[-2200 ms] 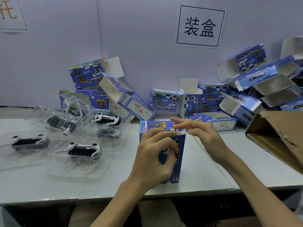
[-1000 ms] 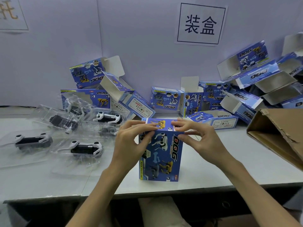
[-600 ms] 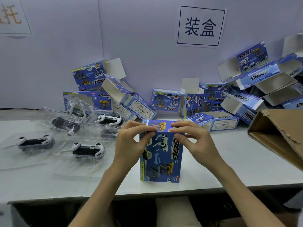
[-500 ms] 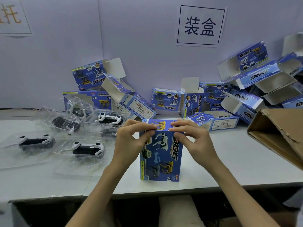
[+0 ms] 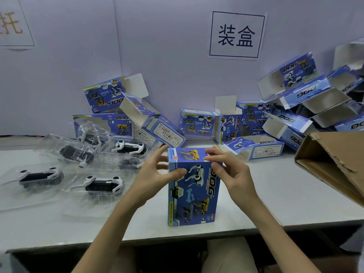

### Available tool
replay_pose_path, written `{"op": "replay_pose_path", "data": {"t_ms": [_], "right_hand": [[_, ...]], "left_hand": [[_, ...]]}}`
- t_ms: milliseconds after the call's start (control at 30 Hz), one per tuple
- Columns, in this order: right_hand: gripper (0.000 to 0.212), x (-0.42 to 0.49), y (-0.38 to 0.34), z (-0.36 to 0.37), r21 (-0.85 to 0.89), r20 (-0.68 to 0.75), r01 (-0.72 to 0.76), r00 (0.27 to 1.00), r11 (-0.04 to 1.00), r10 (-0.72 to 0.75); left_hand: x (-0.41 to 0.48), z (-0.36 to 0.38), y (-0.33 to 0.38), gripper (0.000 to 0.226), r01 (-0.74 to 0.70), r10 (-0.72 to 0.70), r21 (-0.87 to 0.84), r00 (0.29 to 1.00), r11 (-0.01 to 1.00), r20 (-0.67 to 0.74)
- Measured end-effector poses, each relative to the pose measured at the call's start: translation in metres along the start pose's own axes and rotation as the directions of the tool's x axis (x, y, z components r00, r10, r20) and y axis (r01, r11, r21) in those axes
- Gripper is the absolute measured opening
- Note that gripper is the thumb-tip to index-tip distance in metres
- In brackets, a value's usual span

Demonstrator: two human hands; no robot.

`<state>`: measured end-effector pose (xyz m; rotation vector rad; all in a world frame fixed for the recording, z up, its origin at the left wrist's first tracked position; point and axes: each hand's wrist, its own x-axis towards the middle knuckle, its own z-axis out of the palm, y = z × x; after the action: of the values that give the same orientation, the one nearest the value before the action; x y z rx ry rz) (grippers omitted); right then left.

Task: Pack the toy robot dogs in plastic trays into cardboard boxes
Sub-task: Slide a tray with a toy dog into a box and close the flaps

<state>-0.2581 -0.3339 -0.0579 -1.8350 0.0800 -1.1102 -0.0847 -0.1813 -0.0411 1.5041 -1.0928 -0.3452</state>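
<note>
Since before, the left hand (image 5: pixel 155 175) has slid its thumb down the upright blue printed cardboard box (image 5: pixel 194 201); the right hand (image 5: pixel 233 175) pinches its closed top corner. Both grips clasp it, near the front edge of the white desk (image 5: pixel 275 194).

1. At your 12 o'clock, a white sign (image 5: pixel 236 35) reading 装盒 is fixed to the lilac wall (image 5: pixel 167 56).
2. At 10 o'clock, you see a second sign (image 5: pixel 13 26), cut off by the frame.
3. At 3 o'clock, a torn brown carton (image 5: pixel 334 160) tilts over the white table (image 5: pixel 275 194).
</note>
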Motion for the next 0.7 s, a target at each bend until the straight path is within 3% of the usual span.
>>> {"op": "replay_pose_path", "data": {"t_ms": [100,200,300,367,433,600,700], "right_hand": [[0.029,-0.006,-0.001,-0.007,0.146,-0.072,-0.081,0.993,0.986,0.092],[0.042,-0.005,-0.002,-0.015,0.255,-0.119,-0.33,0.922,0.909,0.369],[0.074,-0.007,0.001,-0.025,0.266,0.094,-0.665,0.738,0.697,0.668],[0.085,-0.01,0.004,-0.033,0.28,0.243,-0.766,0.639,0.578,0.729],[0.087,-0.015,0.008,-0.039,0.285,0.283,-0.794,0.605,0.537,0.744],[0.071,-0.028,0.022,-0.054,0.414,0.282,-0.774,0.61,0.479,0.741],[0.061,-0.038,0.024,-0.055,0.36,0.258,-0.779,0.613,0.514,0.747]], "left_hand": [[-0.008,0.007,0.003,0.074,-0.131,0.134,0.05,0.988,0.99,-0.077],[-0.016,0.016,0.008,0.078,-0.355,0.379,0.189,0.92,0.915,-0.106],[-0.02,0.023,0.009,0.077,-0.541,0.59,0.35,0.806,0.765,-0.043],[-0.02,0.03,0.005,0.078,-0.61,0.661,0.449,0.748,0.653,0.056],[-0.022,0.038,-0.003,0.079,-0.64,0.67,0.499,0.728,0.584,0.148],[-0.029,0.051,-0.029,0.083,-0.684,0.665,0.524,0.698,0.508,0.266],[-0.03,0.059,-0.044,0.09,-0.698,0.663,0.547,0.681,0.462,0.309]]}}
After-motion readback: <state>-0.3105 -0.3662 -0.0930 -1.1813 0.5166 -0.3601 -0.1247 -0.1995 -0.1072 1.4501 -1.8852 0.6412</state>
